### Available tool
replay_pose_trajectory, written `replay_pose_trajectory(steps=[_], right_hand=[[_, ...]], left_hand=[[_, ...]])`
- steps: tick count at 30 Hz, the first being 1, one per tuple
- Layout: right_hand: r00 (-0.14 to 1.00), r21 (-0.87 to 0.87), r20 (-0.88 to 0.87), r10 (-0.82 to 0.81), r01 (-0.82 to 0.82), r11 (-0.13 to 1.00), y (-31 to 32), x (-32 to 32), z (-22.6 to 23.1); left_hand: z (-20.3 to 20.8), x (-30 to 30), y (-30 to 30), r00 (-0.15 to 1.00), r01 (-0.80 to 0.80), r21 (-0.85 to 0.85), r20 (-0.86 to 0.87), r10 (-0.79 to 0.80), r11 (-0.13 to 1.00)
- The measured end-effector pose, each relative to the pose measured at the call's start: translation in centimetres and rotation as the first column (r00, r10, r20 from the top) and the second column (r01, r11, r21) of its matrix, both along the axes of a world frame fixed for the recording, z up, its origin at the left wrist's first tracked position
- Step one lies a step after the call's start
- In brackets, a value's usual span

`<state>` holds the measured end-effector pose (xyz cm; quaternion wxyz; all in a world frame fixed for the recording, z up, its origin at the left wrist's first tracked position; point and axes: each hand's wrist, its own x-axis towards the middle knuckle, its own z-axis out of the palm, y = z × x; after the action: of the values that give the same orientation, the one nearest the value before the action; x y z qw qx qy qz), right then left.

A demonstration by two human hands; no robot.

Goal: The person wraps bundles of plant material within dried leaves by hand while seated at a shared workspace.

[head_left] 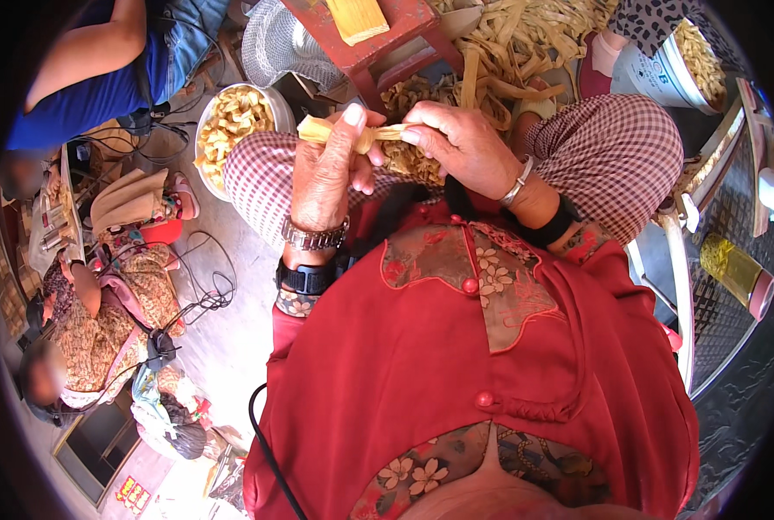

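**Above the checked trousers (612, 160): one pale strip (315, 129)**

We see the left hand (322, 178) closed on it, the right hand (469, 149) pinching its end; the left thumb (351, 121) hides part. Curled pieces (235, 121) fill a white bucket (283, 113), partly hidden by the left knee (247, 169), and a pale bucket (643, 78) beyond the right.

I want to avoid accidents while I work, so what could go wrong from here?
The yellow strip pinched between your left hand and right hand might tear or slip if pulled too hard.

The white bucket by your left knee is heaped with yellow pieces; a leg bump could spill some.

Black cables lie looped on the floor to your left and might catch a foot.
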<state>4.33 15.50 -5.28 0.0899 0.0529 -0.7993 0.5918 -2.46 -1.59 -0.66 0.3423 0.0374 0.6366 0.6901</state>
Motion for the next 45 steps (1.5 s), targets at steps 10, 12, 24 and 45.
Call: replay_pose_trajectory(steps=[10,12,24,45], right_hand=[[0.902,-0.31,0.387,0.194,-0.071,0.948,-1.3,-0.3,2.2],[0.933,-0.249,0.304,0.192,-0.117,0.962,-1.3,-0.7,2.5],[0.963,-0.153,0.104,0.249,-0.232,0.961,1.8,-3.0,3.2],[0.944,0.452,-0.293,-0.15,0.275,0.848,8.4,-13.8,6.5]], left_hand=[[0.3,-0.8,-0.5,0.998,-0.001,0.044,0.057,-0.002,0.999],[0.5,-0.9,-0.7,0.997,-0.005,0.098,0.071,-0.002,0.995],[2.2,-3.8,-2.6,0.995,-0.089,0.282,-0.028,0.101,0.955],[5.1,-13.9,5.9,0.929,-0.094,0.233,-0.329,0.17,0.968]])
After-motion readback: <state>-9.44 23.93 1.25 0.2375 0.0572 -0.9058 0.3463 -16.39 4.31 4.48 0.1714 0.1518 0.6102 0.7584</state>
